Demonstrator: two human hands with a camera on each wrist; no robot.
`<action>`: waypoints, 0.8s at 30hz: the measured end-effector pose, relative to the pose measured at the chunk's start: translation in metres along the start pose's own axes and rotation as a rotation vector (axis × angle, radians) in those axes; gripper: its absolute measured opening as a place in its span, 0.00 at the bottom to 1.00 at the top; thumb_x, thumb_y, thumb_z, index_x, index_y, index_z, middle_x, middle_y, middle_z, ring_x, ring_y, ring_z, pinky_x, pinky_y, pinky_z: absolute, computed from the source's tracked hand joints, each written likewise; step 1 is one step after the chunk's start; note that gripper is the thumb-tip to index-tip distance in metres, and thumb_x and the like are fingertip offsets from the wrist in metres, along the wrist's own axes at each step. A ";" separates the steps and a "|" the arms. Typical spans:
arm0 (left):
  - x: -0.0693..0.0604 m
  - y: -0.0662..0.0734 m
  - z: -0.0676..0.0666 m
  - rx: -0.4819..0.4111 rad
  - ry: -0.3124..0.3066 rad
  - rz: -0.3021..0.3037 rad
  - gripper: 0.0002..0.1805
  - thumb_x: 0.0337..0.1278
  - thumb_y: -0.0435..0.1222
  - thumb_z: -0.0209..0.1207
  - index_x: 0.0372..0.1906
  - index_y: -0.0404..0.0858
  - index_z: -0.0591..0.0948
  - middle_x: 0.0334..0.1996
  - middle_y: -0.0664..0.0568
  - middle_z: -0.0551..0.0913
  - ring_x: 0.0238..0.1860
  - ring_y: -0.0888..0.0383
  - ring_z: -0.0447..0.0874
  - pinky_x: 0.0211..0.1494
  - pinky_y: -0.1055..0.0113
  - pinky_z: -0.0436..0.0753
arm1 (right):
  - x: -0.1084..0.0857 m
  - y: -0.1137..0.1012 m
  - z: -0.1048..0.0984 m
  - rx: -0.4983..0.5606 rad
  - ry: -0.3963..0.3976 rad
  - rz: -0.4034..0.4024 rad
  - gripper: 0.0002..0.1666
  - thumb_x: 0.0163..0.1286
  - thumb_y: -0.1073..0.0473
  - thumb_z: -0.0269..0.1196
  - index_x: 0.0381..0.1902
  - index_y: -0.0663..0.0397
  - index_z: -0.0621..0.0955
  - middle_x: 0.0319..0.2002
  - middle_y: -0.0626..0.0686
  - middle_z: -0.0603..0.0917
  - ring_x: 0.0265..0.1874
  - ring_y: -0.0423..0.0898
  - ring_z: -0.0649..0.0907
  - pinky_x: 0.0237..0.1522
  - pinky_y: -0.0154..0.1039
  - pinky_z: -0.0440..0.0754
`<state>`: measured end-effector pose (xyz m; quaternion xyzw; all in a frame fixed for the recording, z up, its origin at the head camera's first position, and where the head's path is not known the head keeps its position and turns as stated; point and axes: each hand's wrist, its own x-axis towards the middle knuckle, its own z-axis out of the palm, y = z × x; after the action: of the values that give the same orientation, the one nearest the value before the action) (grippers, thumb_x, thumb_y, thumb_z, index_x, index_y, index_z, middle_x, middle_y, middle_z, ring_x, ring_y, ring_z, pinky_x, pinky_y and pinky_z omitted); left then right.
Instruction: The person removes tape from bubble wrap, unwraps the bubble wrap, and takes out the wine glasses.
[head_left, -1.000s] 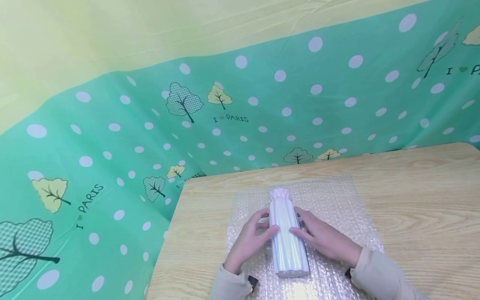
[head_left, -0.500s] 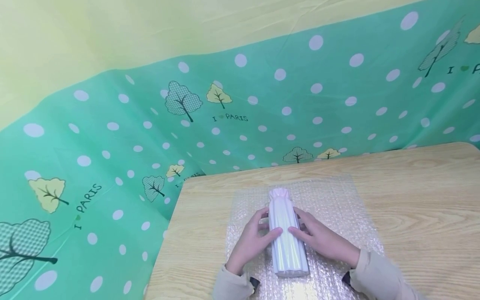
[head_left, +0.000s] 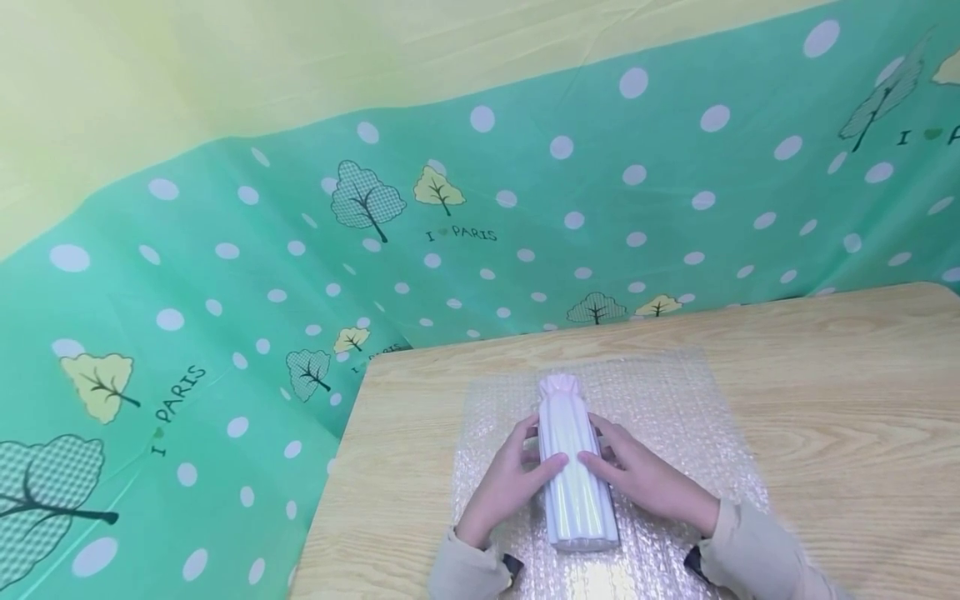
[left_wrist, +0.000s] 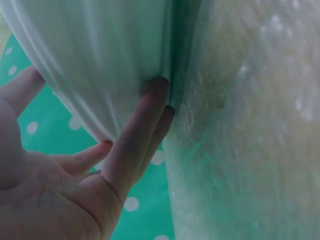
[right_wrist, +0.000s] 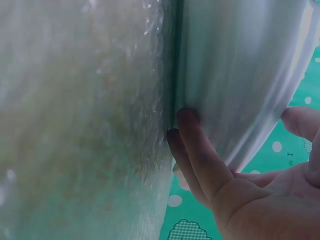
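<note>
A pale, glossy fluted vase (head_left: 576, 492) with a pinched, pinkish neck lies on its side on a sheet of bubble wrap (head_left: 675, 400). Its neck points away from me and its base is nearest. My left hand (head_left: 504, 483) holds the vase's left side, thumb on top and fingers against the flank. From the right, my right hand (head_left: 648, 475) grips it in the same way. In the left wrist view, the fingertips (left_wrist: 157, 90) touch the vase low down, close to the wrap. The right wrist view shows the fingers (right_wrist: 197, 150) touching the other flank.
The bubble wrap lies flat on a wood-grain table (head_left: 847, 400) and reaches past the vase on the far side and to both sides. A green dotted cloth (head_left: 525, 192) hangs behind the table and along its left.
My left hand has shifted slightly to the right, its thumb farther over the top of the vase. The vase and my right hand stay nearly where they were.
</note>
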<state>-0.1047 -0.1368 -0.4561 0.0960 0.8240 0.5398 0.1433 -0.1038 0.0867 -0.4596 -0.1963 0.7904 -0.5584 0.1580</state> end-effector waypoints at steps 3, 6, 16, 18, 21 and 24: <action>0.001 -0.001 0.001 0.018 0.005 0.004 0.40 0.63 0.53 0.62 0.76 0.46 0.60 0.69 0.40 0.68 0.56 0.46 0.81 0.46 0.63 0.88 | 0.000 0.000 0.000 0.009 0.002 -0.005 0.46 0.77 0.43 0.53 0.78 0.64 0.49 0.65 0.70 0.68 0.51 0.53 0.83 0.44 0.32 0.85; 0.001 -0.001 0.001 0.030 0.013 0.006 0.41 0.63 0.53 0.62 0.76 0.45 0.60 0.69 0.39 0.68 0.56 0.46 0.81 0.46 0.63 0.88 | 0.000 0.000 0.000 0.011 0.004 -0.005 0.45 0.77 0.44 0.53 0.78 0.64 0.49 0.64 0.70 0.69 0.50 0.53 0.83 0.43 0.32 0.85; 0.000 0.002 0.002 -0.006 0.034 0.012 0.40 0.62 0.51 0.63 0.75 0.44 0.62 0.69 0.39 0.69 0.53 0.47 0.82 0.42 0.66 0.88 | -0.001 -0.003 -0.001 0.013 0.020 0.017 0.46 0.77 0.44 0.54 0.78 0.64 0.50 0.64 0.71 0.69 0.49 0.53 0.83 0.42 0.33 0.86; 0.000 0.002 0.002 -0.015 0.040 0.015 0.40 0.62 0.51 0.64 0.74 0.43 0.63 0.69 0.39 0.69 0.52 0.48 0.82 0.41 0.66 0.88 | -0.001 -0.004 0.000 0.034 0.016 0.019 0.46 0.77 0.44 0.54 0.78 0.63 0.50 0.64 0.70 0.69 0.49 0.52 0.83 0.41 0.33 0.86; 0.000 0.003 0.003 -0.023 0.050 0.018 0.41 0.60 0.50 0.65 0.74 0.43 0.63 0.68 0.39 0.69 0.52 0.49 0.82 0.40 0.66 0.88 | -0.001 -0.004 0.001 0.066 0.014 0.021 0.47 0.76 0.44 0.56 0.78 0.61 0.49 0.63 0.69 0.70 0.48 0.53 0.83 0.38 0.34 0.87; 0.000 0.004 0.003 -0.022 0.063 0.011 0.41 0.59 0.51 0.66 0.74 0.44 0.64 0.68 0.40 0.69 0.52 0.48 0.82 0.40 0.66 0.89 | -0.002 -0.006 0.001 0.066 0.018 0.014 0.48 0.75 0.44 0.57 0.78 0.62 0.49 0.62 0.70 0.71 0.48 0.54 0.83 0.36 0.33 0.87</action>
<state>-0.1031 -0.1323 -0.4533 0.0818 0.8217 0.5522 0.1152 -0.1004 0.0849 -0.4548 -0.1803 0.7744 -0.5846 0.1611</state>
